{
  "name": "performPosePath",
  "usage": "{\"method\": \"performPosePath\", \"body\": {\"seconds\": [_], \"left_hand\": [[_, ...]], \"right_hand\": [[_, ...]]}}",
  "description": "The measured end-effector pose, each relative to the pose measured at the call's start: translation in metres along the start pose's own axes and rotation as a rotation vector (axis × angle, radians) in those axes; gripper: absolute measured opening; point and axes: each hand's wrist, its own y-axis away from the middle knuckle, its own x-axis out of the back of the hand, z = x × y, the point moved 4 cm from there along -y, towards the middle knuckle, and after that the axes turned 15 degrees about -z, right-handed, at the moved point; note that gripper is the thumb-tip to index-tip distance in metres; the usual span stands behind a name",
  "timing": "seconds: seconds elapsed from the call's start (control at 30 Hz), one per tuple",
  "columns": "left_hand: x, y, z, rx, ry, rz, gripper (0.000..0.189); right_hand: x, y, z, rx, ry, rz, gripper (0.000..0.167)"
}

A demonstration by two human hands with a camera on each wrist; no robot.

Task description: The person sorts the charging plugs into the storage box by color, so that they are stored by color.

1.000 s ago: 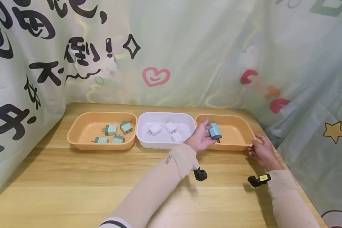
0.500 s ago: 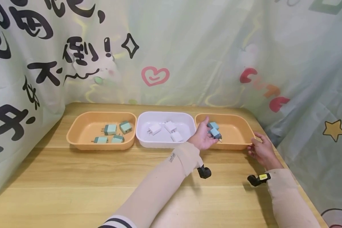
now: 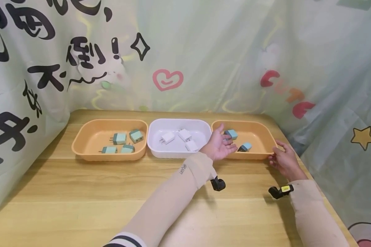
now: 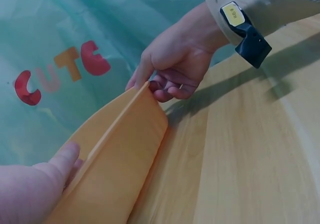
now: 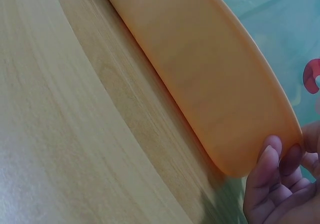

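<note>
My left hand (image 3: 218, 144) reaches over the near left side of the right orange tray (image 3: 256, 132), palm turned up and fingers extended with nothing in them. Two light-blue and dark plug chargers lie inside that tray. One charger (image 3: 232, 133) sits behind the left fingers, partly covered by them; the other charger (image 3: 245, 147) rests near the front wall, just right of the fingertips. My right hand (image 3: 285, 161) pinches the tray's near right corner. In the right wrist view, fingers (image 5: 267, 169) press the tray's outer wall. The left wrist view shows the left thumb at the rim.
A white tray (image 3: 154, 151) with white plug chargers (image 3: 184, 134) stands in the middle, beside the right tray. To the left, another orange tray (image 3: 80, 147) holds several green chargers (image 3: 120, 138). A printed curtain (image 3: 204, 68) hangs behind the wooden table (image 3: 80, 199).
The charger at my left fingers has been let go and now lies lower in the right tray. The left fingers have spread and drawn slightly left. My right hand keeps its hold.
</note>
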Motion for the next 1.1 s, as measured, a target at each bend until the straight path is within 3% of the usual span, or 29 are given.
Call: {"method": "performPosePath", "body": {"seconds": [0.17,0.37,0.57,0.77,0.9,1.03,1.1], "left_hand": [[0.0,0.006,0.01,0.01,-0.038,-0.036,0.083],[0.0,0.013,0.022,0.026,-0.084,-0.082,0.085],[0.003,0.027,0.042,0.031,-0.101,-0.103,0.082],[0.012,0.056,0.078,-0.009,-0.209,-0.089,0.082],[0.023,0.08,0.099,-0.023,-0.292,-0.101,0.079],[0.035,0.106,0.115,-0.049,-0.359,-0.103,0.078],[0.039,0.119,0.12,-0.071,-0.391,-0.098,0.076]], "right_hand": [[0.0,0.0,-0.002,-0.006,-0.001,0.01,0.046],[0.002,0.0,-0.006,-0.022,-0.015,0.013,0.056],[0.005,-0.003,-0.004,-0.043,-0.063,0.003,0.059],[0.004,-0.008,-0.007,-0.048,-0.102,-0.093,0.047],[0.005,-0.004,-0.012,-0.101,-0.151,-0.165,0.048],[0.011,0.004,-0.019,-0.159,-0.192,-0.168,0.048],[0.017,0.009,-0.022,-0.159,-0.183,-0.139,0.038]]}}
